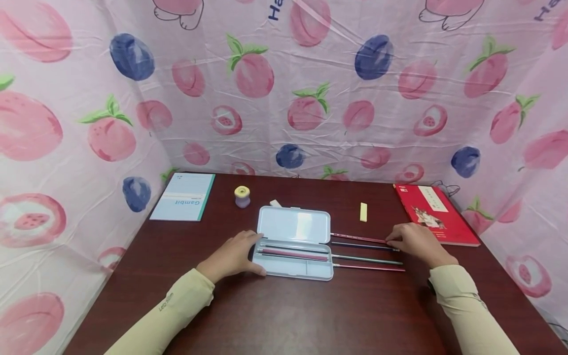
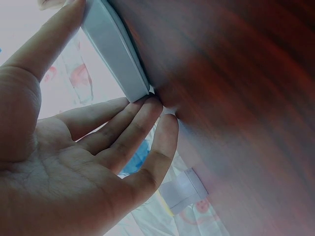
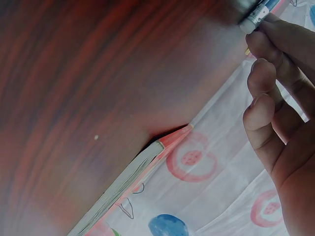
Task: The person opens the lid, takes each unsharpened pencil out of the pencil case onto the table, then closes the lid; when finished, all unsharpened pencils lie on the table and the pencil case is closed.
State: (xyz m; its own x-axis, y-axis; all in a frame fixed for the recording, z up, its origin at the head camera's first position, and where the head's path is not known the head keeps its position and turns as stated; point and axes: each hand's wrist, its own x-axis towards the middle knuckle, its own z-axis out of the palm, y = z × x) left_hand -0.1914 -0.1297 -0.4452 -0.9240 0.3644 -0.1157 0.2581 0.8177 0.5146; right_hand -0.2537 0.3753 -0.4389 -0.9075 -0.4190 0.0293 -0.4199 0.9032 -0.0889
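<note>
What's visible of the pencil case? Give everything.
The pencil case looks like pale blue-grey plastic. It lies open on the table, its glossy lid folded back on the far side. A divider sets off a small front-right compartment. Pencils lie lengthwise inside. The left hand holds its left end.

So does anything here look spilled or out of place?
Nothing looks spilled or damaged. One oddity: the notebook at the far left lies with its title upside down to the person. Also, a small white block is partly hidden behind the open pencil case.

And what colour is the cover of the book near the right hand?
Mostly red; the book shows best from the head.
</note>
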